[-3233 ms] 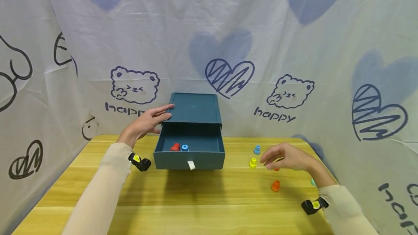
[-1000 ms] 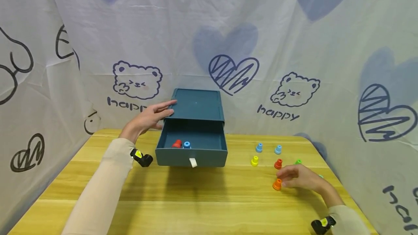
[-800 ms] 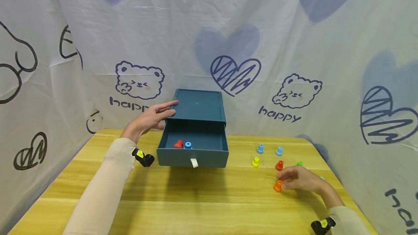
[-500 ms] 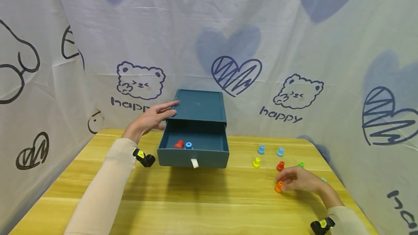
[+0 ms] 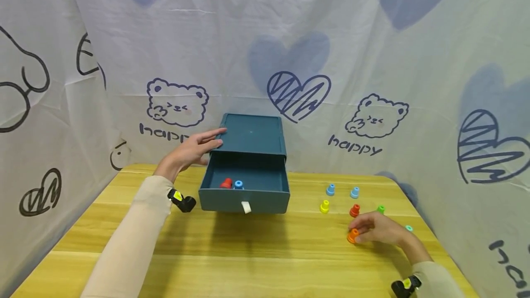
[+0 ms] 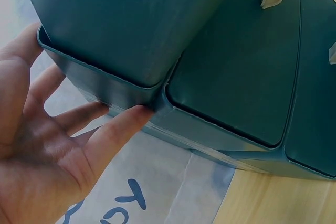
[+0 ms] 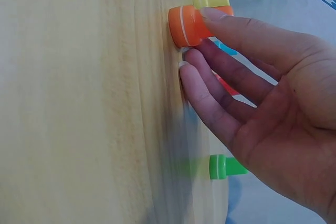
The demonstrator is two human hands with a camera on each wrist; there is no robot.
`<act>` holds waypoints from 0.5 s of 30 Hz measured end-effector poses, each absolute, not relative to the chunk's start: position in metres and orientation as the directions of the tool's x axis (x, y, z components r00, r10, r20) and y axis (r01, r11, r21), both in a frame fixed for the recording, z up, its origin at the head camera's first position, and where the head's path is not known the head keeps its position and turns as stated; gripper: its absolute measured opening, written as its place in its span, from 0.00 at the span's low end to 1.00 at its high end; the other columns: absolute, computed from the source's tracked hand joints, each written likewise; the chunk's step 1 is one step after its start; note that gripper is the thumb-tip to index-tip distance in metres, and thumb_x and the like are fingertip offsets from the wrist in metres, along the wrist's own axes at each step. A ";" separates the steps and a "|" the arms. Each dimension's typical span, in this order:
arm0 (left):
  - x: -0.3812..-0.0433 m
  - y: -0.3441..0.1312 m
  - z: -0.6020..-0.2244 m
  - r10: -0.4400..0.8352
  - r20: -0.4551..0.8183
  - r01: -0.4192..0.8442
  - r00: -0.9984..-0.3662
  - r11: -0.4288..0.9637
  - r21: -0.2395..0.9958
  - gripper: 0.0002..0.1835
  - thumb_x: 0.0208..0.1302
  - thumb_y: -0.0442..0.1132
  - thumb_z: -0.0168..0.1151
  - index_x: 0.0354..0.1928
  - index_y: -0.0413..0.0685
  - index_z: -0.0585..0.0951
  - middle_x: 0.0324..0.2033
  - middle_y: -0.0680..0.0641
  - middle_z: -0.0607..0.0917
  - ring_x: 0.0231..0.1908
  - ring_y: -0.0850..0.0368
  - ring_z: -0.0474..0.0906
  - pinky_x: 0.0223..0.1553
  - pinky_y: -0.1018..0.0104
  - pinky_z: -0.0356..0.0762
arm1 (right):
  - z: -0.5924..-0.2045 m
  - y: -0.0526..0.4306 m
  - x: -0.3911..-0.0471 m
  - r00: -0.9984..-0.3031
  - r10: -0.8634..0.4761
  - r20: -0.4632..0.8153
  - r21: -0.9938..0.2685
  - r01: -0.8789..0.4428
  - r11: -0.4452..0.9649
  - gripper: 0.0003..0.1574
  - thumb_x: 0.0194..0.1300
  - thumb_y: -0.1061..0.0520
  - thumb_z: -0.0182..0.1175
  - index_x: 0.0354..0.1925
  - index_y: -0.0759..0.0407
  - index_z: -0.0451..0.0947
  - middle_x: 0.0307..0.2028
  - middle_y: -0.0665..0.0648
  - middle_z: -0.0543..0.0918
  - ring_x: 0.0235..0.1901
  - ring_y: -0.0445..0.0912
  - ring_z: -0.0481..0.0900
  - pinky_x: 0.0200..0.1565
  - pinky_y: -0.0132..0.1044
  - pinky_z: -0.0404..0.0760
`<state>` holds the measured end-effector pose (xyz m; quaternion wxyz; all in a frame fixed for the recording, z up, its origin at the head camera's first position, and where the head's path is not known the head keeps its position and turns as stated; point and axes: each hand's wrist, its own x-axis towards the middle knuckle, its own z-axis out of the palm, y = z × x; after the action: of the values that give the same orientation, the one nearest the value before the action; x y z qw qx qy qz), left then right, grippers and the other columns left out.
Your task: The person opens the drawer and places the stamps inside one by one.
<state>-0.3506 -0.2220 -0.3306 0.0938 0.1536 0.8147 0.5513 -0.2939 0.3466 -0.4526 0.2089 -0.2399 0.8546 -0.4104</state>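
Note:
At the right of the table, my right hand (image 5: pixel 380 229) pinches a small orange cone-shaped plastic piece (image 5: pixel 353 236) between thumb and fingers. In the right wrist view, the thumb lies on the narrow part of the orange piece (image 7: pixel 184 26), whose wide base is down on the wood. My left hand (image 5: pixel 188 153) rests its extended fingers against the left side of a dark teal drawer cabinet (image 5: pixel 252 133). The pulled-out top drawer (image 5: pixel 244 202) has a white pull tab (image 5: pixel 246 207). Inside it lie a red piece (image 5: pixel 226 183) and a blue piece (image 5: pixel 238 185).
Similar pieces stand on the wooden table (image 5: pixel 248 266): yellow (image 5: pixel 325 206), red (image 5: pixel 354 210), green (image 5: pixel 381 209), mint (image 5: pixel 409 228) and two blue, one being the left blue piece (image 5: pixel 330 190). A printed white cloth (image 5: pixel 372 59) encloses the back and sides.
Since about three seconds ago, my right hand has gone from beside the yellow piece down to the orange one. The left hand stays on the cabinet. The head view has shifted slightly.

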 end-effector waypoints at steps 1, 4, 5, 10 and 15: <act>-0.351 -0.222 -0.331 0.355 0.018 0.148 -0.935 0.345 0.927 0.35 0.77 0.58 0.55 0.81 0.67 0.59 0.83 0.44 0.53 0.81 0.36 0.51 0.70 0.27 0.64 | -0.453 0.347 -0.294 -0.803 -0.574 -0.159 -0.795 -0.240 0.556 0.21 0.64 0.61 0.71 0.53 0.72 0.82 0.49 0.69 0.87 0.42 0.37 0.85 0.44 0.26 0.84; -0.351 -0.222 -0.331 0.356 0.018 0.150 -0.934 0.345 0.927 0.35 0.77 0.59 0.55 0.81 0.67 0.59 0.83 0.44 0.52 0.81 0.36 0.51 0.70 0.28 0.64 | -0.453 0.347 -0.294 -0.816 -0.559 -0.148 -0.774 -0.257 0.579 0.19 0.64 0.60 0.71 0.50 0.69 0.83 0.46 0.64 0.89 0.39 0.35 0.83 0.42 0.27 0.83; -0.351 -0.221 -0.331 0.358 0.019 0.151 -0.934 0.345 0.927 0.35 0.77 0.59 0.55 0.81 0.67 0.59 0.83 0.44 0.52 0.81 0.36 0.51 0.70 0.28 0.64 | -0.453 0.347 -0.294 -0.818 -0.556 -0.144 -0.767 -0.263 0.585 0.18 0.64 0.60 0.71 0.49 0.69 0.83 0.45 0.63 0.89 0.38 0.35 0.82 0.41 0.27 0.82; -0.351 -0.220 -0.330 0.360 0.020 0.155 -0.933 0.350 0.924 0.35 0.77 0.59 0.55 0.81 0.67 0.58 0.83 0.44 0.52 0.81 0.36 0.51 0.70 0.27 0.64 | -0.451 0.345 -0.293 -0.829 -0.540 -0.144 -0.765 -0.252 0.592 0.16 0.65 0.59 0.71 0.48 0.67 0.84 0.44 0.61 0.89 0.38 0.37 0.82 0.41 0.28 0.82; -0.350 -0.221 -0.330 0.360 0.020 0.155 -0.933 0.349 0.924 0.36 0.77 0.59 0.55 0.81 0.66 0.58 0.83 0.43 0.51 0.81 0.36 0.50 0.70 0.27 0.63 | -0.445 0.340 -0.293 -0.851 -0.507 -0.141 -0.739 -0.250 0.626 0.14 0.64 0.57 0.72 0.46 0.62 0.84 0.42 0.57 0.89 0.38 0.40 0.82 0.42 0.29 0.81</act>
<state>-0.3497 -0.2206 -0.3300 0.0938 0.1579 0.8158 0.5484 -0.2928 0.3398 -0.4445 0.1704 -0.2137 0.8853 -0.3762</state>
